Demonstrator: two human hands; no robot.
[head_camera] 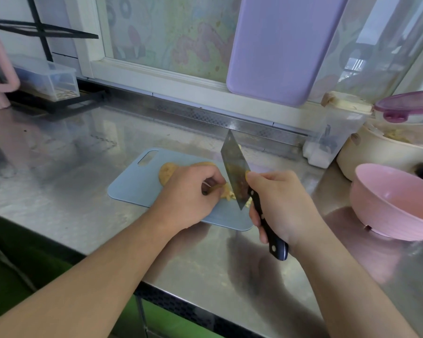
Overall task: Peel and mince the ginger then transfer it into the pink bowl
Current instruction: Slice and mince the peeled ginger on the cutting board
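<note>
Closest to me, my right hand (282, 206) was wrapped round the black riveted handle of the cleaver (237, 172), thumb up against the side of the blade. The blade stood tilted, its tip pointing away toward the window, its lower corner down among the cut ginger. My left hand (191, 193) lay on the blue cutting board (132, 184), fingers curled and pinching a piece of ginger (217, 187) right against the blade's left face. A small pale heap of chopped bits sat at the blade's foot, partly hidden by steel and fingers, so I could not tell how fine it was. Just beyond my left knuckles a larger unpeeled lump of ginger (166, 173) rested on the board, near its handle slot.

The board lay on a steel counter (71, 167). To my right, well apart from the board, sat the pink bowl (396, 203), upright; nothing showed in the part of its inside I could see. Behind it stood a cream pot (366, 152) and a lidded container with a purple rim (405, 106). Farther back a lilac board (279, 50) leaned upright against the window, and at far left a clear plastic box (47, 79) sat on a black rack.
</note>
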